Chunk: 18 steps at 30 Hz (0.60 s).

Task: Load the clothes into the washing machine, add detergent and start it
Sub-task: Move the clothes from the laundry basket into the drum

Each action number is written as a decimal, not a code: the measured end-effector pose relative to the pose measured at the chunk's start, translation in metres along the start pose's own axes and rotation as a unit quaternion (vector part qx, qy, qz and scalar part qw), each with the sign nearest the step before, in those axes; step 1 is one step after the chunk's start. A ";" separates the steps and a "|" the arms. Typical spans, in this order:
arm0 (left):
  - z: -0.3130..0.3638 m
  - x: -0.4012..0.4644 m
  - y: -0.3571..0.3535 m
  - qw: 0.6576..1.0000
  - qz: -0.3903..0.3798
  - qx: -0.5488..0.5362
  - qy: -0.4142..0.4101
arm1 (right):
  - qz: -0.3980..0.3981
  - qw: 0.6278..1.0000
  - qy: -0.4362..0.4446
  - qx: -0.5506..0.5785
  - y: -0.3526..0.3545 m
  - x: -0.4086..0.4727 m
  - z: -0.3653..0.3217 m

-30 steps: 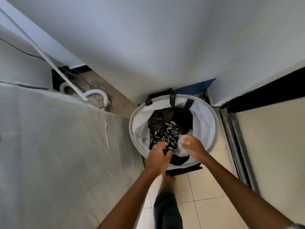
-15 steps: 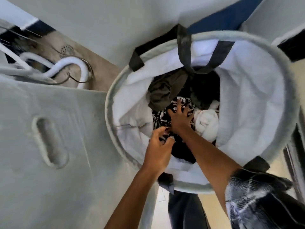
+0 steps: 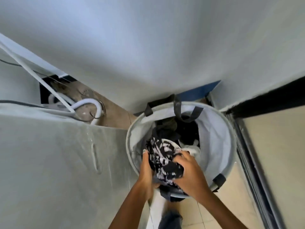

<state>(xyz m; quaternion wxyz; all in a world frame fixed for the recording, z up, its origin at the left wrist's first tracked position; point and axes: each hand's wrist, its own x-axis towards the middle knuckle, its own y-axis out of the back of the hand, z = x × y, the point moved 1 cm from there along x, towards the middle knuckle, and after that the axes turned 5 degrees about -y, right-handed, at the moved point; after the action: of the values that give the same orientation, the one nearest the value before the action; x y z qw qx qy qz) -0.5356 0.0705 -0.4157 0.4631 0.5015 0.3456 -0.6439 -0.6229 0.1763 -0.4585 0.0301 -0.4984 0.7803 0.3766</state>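
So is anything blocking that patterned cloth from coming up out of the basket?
Nothing visible. Both the left hand and right hand already grip the black-and-white garment, bunched at the near rim of the laundry basket. The basket's handle straps lie at the far side.

A cramped laundry corner of a home. A round fabric laundry hamper (image 3: 219, 144) full of mixed clothes stands on pale floor tiles (image 3: 231, 210) against a plain painted wall (image 3: 148, 55). On the left is a grey covered bulk (image 3: 49, 162), probably the washing machine under a cover. Behind it, at far left, white hoses (image 3: 89, 103) curl over a bare floor. A dark-framed door (image 3: 257, 162) runs along the right.
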 end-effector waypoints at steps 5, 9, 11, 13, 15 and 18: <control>0.000 -0.031 -0.001 0.999 -0.021 -0.007 0.028 | 0.027 0.999 0.007 0.024 0.060 -0.041 -0.053; -0.002 -0.049 -0.006 0.997 -0.067 -0.008 0.024 | 0.059 0.995 0.066 -0.037 0.085 -0.054 -0.086; 0.001 -0.057 -0.006 0.994 -0.104 -0.028 -0.012 | 0.084 0.990 0.097 -0.060 0.089 -0.056 -0.099; 0.008 -0.061 -0.006 0.994 -0.102 -0.032 -0.026 | 0.100 0.987 0.102 -0.071 0.090 -0.056 -0.110; 0.016 -0.059 -0.007 0.995 -0.080 -0.010 -0.053 | 0.093 0.993 0.068 -0.021 0.093 -0.055 -0.113; 0.028 -0.064 -0.009 0.992 -0.072 0.037 -0.095 | 0.085 0.993 0.024 0.081 0.099 -0.052 -0.108</control>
<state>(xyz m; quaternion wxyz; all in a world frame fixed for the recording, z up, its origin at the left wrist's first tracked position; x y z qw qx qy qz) -0.5484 0.0641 -0.3470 0.4274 0.4287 0.3109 -0.7327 -0.6408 0.1703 -0.3041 0.0196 -0.4345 0.8485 0.3014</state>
